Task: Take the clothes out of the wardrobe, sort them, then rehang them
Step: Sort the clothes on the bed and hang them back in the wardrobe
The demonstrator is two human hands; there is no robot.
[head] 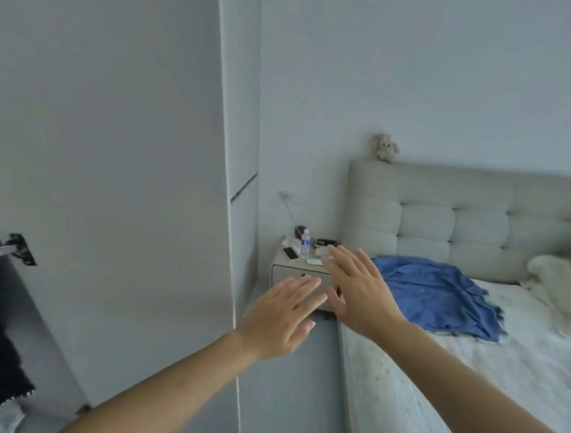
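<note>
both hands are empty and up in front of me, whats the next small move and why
Probably swing the left hand toward the open wardrobe door and reach for the dark garment hanging at the far left. Both it and the right hand are open and hold nothing, and only a blue shirt lies on the bed.

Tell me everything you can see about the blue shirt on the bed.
The blue shirt is a mid-blue garment of thin, woven-looking cloth, lying crumpled and spread out, not folded and not on a hanger. It rests on the pale bed cover near the padded headboard, on the side nearest the nightstand. Creases run across it and its lower edge looks ragged or bunched. Neither hand touches it; the right hand hovers in front of its near corner.
</note>
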